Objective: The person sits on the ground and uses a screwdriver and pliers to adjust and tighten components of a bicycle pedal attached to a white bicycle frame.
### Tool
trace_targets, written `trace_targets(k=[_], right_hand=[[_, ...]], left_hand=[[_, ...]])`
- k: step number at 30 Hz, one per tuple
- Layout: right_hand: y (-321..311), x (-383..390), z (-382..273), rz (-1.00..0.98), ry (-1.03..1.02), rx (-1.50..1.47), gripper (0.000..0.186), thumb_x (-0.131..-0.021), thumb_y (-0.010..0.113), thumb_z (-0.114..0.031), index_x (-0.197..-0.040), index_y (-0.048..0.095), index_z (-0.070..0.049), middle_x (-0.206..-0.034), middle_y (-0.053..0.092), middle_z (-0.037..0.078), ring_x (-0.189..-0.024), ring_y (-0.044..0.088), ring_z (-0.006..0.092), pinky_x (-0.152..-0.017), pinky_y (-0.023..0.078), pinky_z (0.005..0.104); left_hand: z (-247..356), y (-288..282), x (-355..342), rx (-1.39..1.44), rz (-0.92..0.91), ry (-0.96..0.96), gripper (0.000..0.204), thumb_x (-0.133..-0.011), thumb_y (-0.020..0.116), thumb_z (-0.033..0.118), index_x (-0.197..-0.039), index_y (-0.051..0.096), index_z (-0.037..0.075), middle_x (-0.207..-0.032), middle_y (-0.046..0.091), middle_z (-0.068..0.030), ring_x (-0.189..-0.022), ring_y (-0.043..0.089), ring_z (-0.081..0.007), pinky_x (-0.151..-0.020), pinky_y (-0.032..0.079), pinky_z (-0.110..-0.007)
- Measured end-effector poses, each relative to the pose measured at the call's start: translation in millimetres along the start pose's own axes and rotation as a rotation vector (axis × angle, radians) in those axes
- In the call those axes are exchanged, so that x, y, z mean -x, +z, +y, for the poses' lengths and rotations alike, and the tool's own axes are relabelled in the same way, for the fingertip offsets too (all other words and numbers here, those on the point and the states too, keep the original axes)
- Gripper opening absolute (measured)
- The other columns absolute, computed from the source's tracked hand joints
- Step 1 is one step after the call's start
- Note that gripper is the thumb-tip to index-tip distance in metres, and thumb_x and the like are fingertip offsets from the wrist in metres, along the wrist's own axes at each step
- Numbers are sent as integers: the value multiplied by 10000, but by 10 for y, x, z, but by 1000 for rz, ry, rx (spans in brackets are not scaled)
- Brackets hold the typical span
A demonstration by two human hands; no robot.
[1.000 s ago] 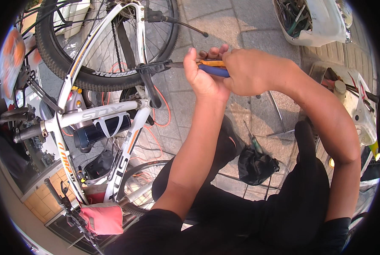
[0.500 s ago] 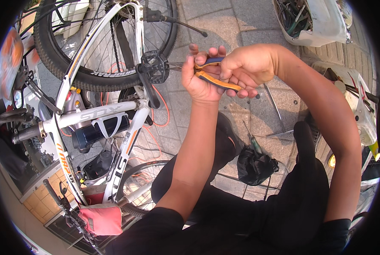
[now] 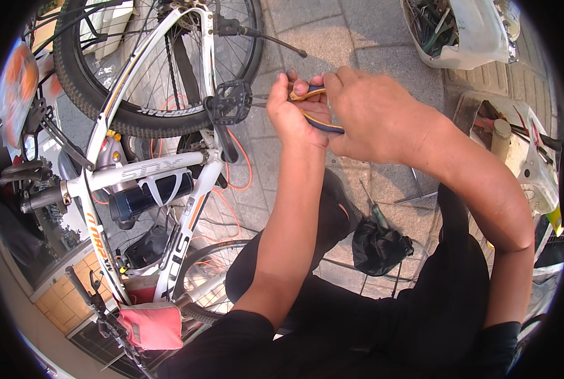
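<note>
A pair of pliers (image 3: 323, 121) with orange and blue handles lies between my hands, its handles spread apart. My left hand (image 3: 293, 124), palm up and fingers curled, holds the pliers near their head. From above, my right hand (image 3: 380, 120) is closed over the handle ends, the back of the hand showing. The thin jaws point left, by the black pedal (image 3: 234, 102) of a white bicycle (image 3: 140, 167); whether they touch it I cannot tell. My left fingers and palm hide the pliers' joint.
A green-handled screwdriver (image 3: 378, 216) stands by a black bundle (image 3: 380, 249) on the paving, near a metal rod tool (image 3: 416, 197). Tool-filled white containers (image 3: 478, 47) stand at upper right. An orange cord (image 3: 249, 170) runs under the bicycle; a red pouch (image 3: 152, 325) hangs lower left.
My right hand has rolled from palm showing to back showing, closing over the handles. The pliers have turned over with it. My left hand stays in nearly the same place.
</note>
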State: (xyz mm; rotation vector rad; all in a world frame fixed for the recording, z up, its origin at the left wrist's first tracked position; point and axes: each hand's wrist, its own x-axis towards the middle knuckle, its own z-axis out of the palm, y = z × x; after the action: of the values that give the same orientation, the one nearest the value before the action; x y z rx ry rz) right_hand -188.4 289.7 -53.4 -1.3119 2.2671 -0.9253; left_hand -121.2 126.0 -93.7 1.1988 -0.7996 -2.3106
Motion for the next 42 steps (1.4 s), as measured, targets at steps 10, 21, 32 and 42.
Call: trace_targets(k=[10, 21, 32, 42], right_hand=[[11, -44, 85, -56, -84, 3, 686, -825, 759, -350, -1260, 624, 162, -1087, 692, 282, -1029, 709, 418, -903, 591, 442], [-110, -266, 280, -452, 202, -473, 511, -874, 734, -362, -1132, 713, 79, -952, 743, 286, -880, 732, 424, -819, 572, 482], [208, -111, 124, -143, 81, -211, 258, -828, 610, -4, -1069, 656, 76, -930, 729, 286, -924, 710, 494, -843, 568, 547], [-148, -200, 193, -252, 180, -273, 247, -793, 582, -31, -965, 740, 49, -917, 721, 308, -935, 718, 480, -844, 575, 529]], left_hand=[[95, 88, 56, -46, 88, -81, 305, -1066, 616, 379, -993, 593, 83, -765, 576, -32, -911, 648, -276, -876, 535, -425], [-123, -199, 111, 170, -308, -5, 307, -1021, 692, 392, -1063, 660, 90, -905, 694, -5, -1019, 671, -238, -1023, 541, -463], [-121, -227, 116, -38, -300, 9, 341, -1058, 648, 400, -1192, 631, 86, -1088, 703, -92, -1117, 679, -320, -1028, 522, -476], [54, -435, 103, -83, -36, 208, 1332, -797, 776, 800, -1596, 181, -85, -1498, 464, -245, -1317, 562, -399, -1178, 451, -555]])
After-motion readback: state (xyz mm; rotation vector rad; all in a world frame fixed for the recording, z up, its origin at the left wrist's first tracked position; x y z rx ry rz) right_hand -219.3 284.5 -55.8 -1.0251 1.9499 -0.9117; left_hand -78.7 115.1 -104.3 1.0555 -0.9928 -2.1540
